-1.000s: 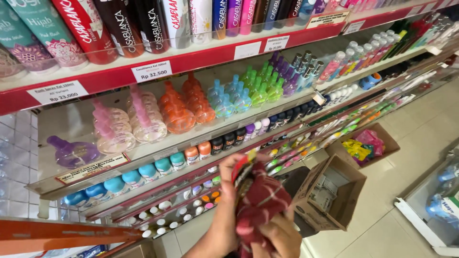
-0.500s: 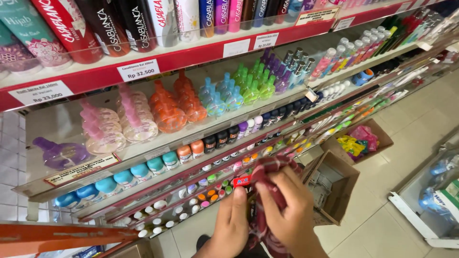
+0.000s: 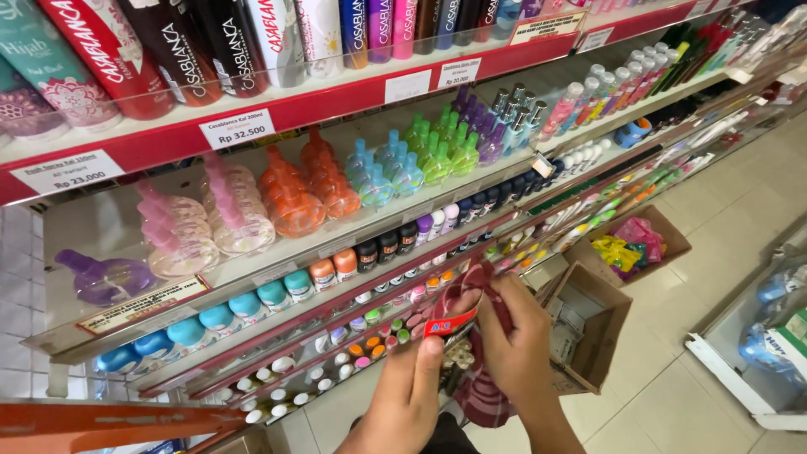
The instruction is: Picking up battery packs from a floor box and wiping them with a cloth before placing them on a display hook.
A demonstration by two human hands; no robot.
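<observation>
Small red packet (image 3: 450, 324) sat low centre, just off the front edge of the lower shelves (image 3: 336, 332), pinched by the left hand (image 3: 409, 395) at its bottom edge, fingers closed on it. Right hand (image 3: 514, 340) gripped a dark red checked cloth (image 3: 479, 395) touching the packet, fingers curled shut. Open cardboard box (image 3: 601, 324) stood on the floor beside.

Place: I see a shop aisle.
Proof: red-edged shelves (image 3: 336, 105) with price labels (image 3: 237, 129), rows of coloured bottles (image 3: 395, 164), open cartons (image 3: 588, 324) on the tiled floor.
</observation>
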